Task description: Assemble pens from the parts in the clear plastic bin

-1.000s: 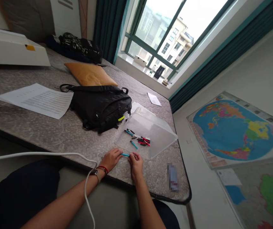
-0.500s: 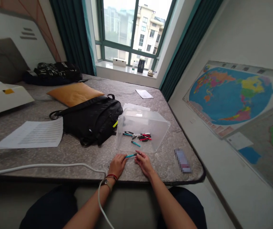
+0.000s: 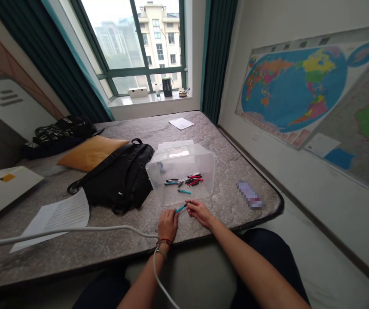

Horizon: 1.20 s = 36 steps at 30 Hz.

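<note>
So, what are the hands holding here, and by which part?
A teal pen, one end in each grip: the left hand pinches the near end, the right hand the far end, by the clear box.

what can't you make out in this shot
Head view only:
- Pen: both ends are covered by the left hand and right hand, so capped or uncapped cannot be told.
- Loose pens in the box: too small and piled up to count.
- Patch right of the box: blurred out.
- Paper: print too small to read.
- White case: cut off by the left edge.
</note>
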Available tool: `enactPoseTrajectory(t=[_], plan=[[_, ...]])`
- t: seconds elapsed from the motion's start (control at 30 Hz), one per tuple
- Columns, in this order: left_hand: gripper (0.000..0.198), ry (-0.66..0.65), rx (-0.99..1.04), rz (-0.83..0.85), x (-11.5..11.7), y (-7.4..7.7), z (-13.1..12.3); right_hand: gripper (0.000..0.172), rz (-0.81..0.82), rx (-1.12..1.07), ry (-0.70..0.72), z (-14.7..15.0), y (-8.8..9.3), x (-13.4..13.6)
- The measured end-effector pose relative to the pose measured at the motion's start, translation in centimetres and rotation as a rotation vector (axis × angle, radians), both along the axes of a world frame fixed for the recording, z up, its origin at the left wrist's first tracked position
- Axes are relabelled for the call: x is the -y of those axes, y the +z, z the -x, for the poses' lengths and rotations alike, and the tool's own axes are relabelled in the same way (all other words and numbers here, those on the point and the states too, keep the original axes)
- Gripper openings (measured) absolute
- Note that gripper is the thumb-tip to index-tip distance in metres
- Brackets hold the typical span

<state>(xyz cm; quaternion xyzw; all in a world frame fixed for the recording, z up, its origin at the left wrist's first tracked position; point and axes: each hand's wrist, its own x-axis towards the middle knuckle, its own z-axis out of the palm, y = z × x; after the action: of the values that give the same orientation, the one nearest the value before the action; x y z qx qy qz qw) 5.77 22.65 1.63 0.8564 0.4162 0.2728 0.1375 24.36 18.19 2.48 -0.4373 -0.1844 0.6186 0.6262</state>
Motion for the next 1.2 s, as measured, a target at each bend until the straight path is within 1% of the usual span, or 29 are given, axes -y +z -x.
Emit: enactPoseTrajectory(t=[0.07, 0.13, 0.2, 0.33, 0.37, 0.47, 0.6, 0.77, 0.9, 0.97, 1.13, 1.2], plan=[[0.025, -0.002, -0.024, -0.015, 0.2, 0.2, -0.1, 0.037, 0.002, 0.016, -0.025, 0.1, 0.1, 0.0], [0.025, -0.011, -0.043, -0.033, 0.3, 0.4, -0.1, 0.034, 0.002, 0.031, -0.053, 0.2, 0.1, 0.0], [0.024, -0.010, -0.071, -0.047, 0.4, 0.6, -0.2, 0.035, 0.001, 0.004, -0.046, 0.2, 0.2, 0.1], [0.024, -0.003, -0.134, -0.060, 0.7, 1.1, -0.3, 0.048, -0.009, -0.131, 0.021, -0.2, 0.1, 0.3], [0.024, -0.004, -0.144, -0.067, 0.8, 1.2, -0.4, 0.048, -0.011, -0.148, 0.021, -0.3, 0.0, 0.3], [0.024, -0.006, -0.164, -0.095, 1.0, 1.4, -0.5, 0.040, -0.011, -0.146, -0.009, -0.2, -0.1, 0.3], [0.024, -0.005, -0.163, -0.120, 1.0, 1.2, -0.6, 0.038, -0.005, -0.139, -0.040, 0.0, 0.1, 0.3], [0.025, -0.012, -0.156, -0.109, 0.8, 0.9, -0.4, 0.046, -0.016, -0.124, 0.003, 0.0, 0.2, 0.3], [0.026, -0.028, -0.158, -0.079, 0.8, 1.0, -0.4, 0.036, 0.002, -0.068, -0.059, 0.2, -0.2, 0.2], [0.026, -0.033, -0.149, -0.073, 0.7, 0.9, -0.3, 0.035, 0.004, -0.044, -0.079, 0.3, -0.3, 0.1], [0.025, -0.034, -0.133, -0.075, 0.7, 0.8, -0.2, 0.045, -0.011, -0.030, -0.016, 0.5, 0.2, 0.2], [0.026, -0.037, -0.129, -0.067, 0.7, 0.8, -0.2, 0.040, -0.001, 0.000, -0.037, 0.8, 0.4, 0.2]])
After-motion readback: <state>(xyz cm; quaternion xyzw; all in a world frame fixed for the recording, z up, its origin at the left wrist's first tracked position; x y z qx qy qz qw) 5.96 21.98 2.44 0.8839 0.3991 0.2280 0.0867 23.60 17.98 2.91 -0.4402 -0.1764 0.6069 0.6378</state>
